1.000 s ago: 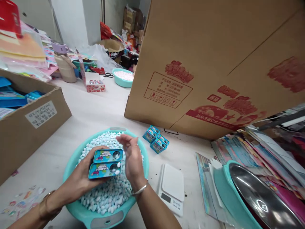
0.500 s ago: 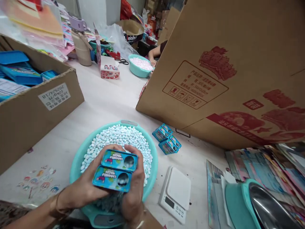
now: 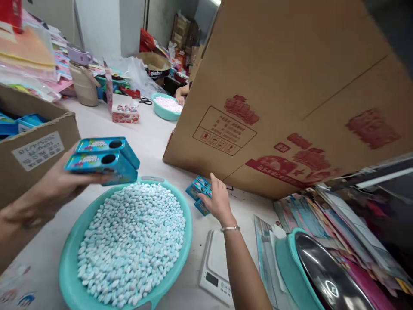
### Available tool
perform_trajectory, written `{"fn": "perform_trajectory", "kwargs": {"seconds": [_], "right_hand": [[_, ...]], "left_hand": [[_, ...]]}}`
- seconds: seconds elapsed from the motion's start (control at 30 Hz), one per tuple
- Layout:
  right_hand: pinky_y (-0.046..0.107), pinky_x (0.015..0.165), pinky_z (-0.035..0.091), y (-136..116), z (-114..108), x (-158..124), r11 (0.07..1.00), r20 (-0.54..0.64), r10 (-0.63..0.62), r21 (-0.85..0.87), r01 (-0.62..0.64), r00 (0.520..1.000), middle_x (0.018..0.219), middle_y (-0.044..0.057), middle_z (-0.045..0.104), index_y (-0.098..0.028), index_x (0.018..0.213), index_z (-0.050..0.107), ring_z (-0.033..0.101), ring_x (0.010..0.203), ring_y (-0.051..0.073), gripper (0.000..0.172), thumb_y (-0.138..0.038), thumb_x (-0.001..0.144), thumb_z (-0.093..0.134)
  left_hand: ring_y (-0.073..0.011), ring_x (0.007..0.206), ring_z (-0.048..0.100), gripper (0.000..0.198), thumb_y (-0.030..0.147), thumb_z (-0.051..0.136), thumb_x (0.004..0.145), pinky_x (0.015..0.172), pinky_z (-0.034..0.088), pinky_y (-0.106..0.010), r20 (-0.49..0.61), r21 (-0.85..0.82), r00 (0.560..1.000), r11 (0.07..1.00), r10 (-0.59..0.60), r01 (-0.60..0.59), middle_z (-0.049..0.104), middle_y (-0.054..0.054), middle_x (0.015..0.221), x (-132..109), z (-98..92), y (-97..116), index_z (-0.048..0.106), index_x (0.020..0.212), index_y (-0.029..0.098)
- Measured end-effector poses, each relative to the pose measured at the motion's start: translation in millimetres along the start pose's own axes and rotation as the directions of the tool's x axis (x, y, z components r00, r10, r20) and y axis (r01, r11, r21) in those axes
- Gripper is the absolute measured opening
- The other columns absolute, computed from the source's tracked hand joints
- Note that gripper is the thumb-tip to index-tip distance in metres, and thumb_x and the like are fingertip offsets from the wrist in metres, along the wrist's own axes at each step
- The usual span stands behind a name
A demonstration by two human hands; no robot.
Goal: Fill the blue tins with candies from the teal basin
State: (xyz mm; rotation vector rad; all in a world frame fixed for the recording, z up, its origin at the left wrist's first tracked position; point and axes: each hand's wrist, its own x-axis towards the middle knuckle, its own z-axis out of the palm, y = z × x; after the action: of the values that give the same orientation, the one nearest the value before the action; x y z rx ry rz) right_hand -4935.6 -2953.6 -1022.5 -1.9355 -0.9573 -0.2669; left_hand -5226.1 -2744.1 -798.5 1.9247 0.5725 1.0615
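Observation:
My left hand (image 3: 61, 183) is closed around two blue candy boxes (image 3: 103, 159), held side by side and tilted, each with a dark round spot on its face. They are up off the table, beside the far left rim of a turquoise basin (image 3: 184, 254) full of small pale blue and white candies (image 3: 132, 241). My right hand (image 3: 218, 199) is over a small group of similar blue boxes (image 3: 196, 188) standing on the table. Its thumb and forefinger are apart, close to those boxes, and partly cover them. Whether the fingertips touch them I cannot tell.
A large carton (image 3: 258, 86) leans at the right. A white scale (image 3: 211, 258) lies partly under my right forearm. At the left is an open carton (image 3: 69, 129) with more blue boxes. A metal bowl (image 3: 329, 267) sits at lower right. Across the table, another person's hand (image 3: 181, 98) is at a second basin (image 3: 164, 113).
Both hands were on the two boxes above the basin. My left hand has carried them left; my right hand has let go and moved right to the group of boxes. The view has shifted right.

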Motion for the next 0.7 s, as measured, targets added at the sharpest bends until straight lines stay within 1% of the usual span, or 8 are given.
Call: {"fn": "perform_trajectory", "kwargs": {"seconds": [0.07,0.17,0.23,0.33,0.43,0.53,0.63,0.7], "right_hand": [[0.062,0.126,0.028,18.6,4.8,24.1,0.969,0.206,0.105,-0.241,-0.054,0.973,0.17,0.02,0.033,-0.012,0.174,0.019,0.026,0.157,0.043,0.122,-0.049,0.079,0.088],[0.063,0.125,0.03,32.0,24.9,49.9,0.957,0.357,0.178,-0.28,-0.077,0.917,0.174,0.018,0.023,-0.015,0.175,0.005,0.025,0.158,0.043,0.143,-0.061,0.07,0.091],[0.059,0.124,0.035,33.0,41.0,64.1,0.967,0.4,0.17,-0.244,-0.075,0.901,0.171,0.02,0.03,-0.01,0.175,0.008,0.033,0.154,0.042,0.137,-0.057,0.074,0.089],[0.052,0.116,0.045,25.9,60.9,86.4,0.979,0.424,0.13,-0.2,-0.047,0.896,0.154,0.022,0.049,-0.004,0.165,0.034,0.049,0.141,0.042,0.11,-0.04,0.076,0.085],[0.047,0.114,0.046,9.6,76.9,113.0,0.992,0.439,-0.011,-0.112,0.067,0.898,0.149,0.019,0.052,-0.008,0.159,0.043,0.053,0.134,0.039,0.101,-0.037,0.073,0.086],[0.044,0.114,0.045,-15.2,94.9,142.0,0.968,0.468,-0.216,-0.014,0.252,0.857,0.148,0.017,0.052,-0.011,0.161,0.041,0.052,0.132,0.036,0.104,-0.037,0.071,0.086],[0.044,0.11,0.046,-44.3,112.5,165.2,0.939,0.475,-0.312,0.021,0.344,0.823,0.146,0.017,0.053,-0.014,0.16,0.043,0.052,0.13,0.035,0.104,-0.037,0.069,0.087],[0.044,0.109,0.045,-61.2,119.6,173.3,0.939,0.45,-0.311,0.011,0.343,0.837,0.145,0.017,0.054,-0.016,0.16,0.044,0.052,0.131,0.033,0.1,-0.036,0.071,0.087]], "left_hand": [[-0.0292,0.103,0.071,0.111,0.029,0.105,0.029,0.107,0.053,-0.058,0.067,-0.067,0.997,0.997,0.029,-0.025,0.073,-0.009,0.117,48.1,6.2,-11.7,0.064,0.131,0.017],[-0.0249,0.101,0.07,0.111,0.037,0.105,0.039,0.104,0.058,-0.052,0.18,0.065,0.982,0.997,-0.064,0.053,0.072,-0.007,0.115,105.8,16.5,-51.5,0.053,0.135,0.017],[-0.0242,0.098,0.07,0.105,0.037,0.102,0.046,0.091,0.061,-0.037,0.275,0.124,0.95,0.985,-0.147,0.116,0.072,-0.005,0.108,127.6,24.1,-80.2,0.049,0.133,0.016],[-0.024,0.101,0.07,0.096,0.031,0.095,0.054,0.087,0.057,-0.029,0.386,0.166,0.897,0.972,-0.217,0.164,0.073,-0.006,0.111,138.7,38.2,-113.0,0.047,0.135,0.014],[-0.0271,0.108,0.069,0.1,0.028,0.091,0.053,0.088,0.056,-0.028,0.495,0.212,0.825,0.958,-0.274,0.191,0.073,-0.008,0.116,143.4,53.4,-133.2,0.044,0.141,0.015],[-0.0321,0.115,0.067,0.107,0.026,0.091,0.05,0.094,0.055,-0.033,0.578,0.273,0.76,0.948,-0.298,0.164,0.071,-0.011,0.121,155.6,64.3,-146.4,0.042,0.144,0.015],[-0.0355,0.127,0.061,0.112,0.031,0.092,0.05,0.105,0.053,-0.039,0.613,0.302,0.74,0.948,-0.277,0.104,0.066,-0.014,0.133,171.0,69.0,-153.7,0.037,0.147,0.016],[-0.0357,0.131,0.058,0.113,0.034,0.091,0.051,0.11,0.052,-0.041,0.629,0.314,0.734,0.947,-0.258,0.064,0.063,-0.015,0.138,178.1,70.1,-155.1,0.035,0.148,0.016]]}}
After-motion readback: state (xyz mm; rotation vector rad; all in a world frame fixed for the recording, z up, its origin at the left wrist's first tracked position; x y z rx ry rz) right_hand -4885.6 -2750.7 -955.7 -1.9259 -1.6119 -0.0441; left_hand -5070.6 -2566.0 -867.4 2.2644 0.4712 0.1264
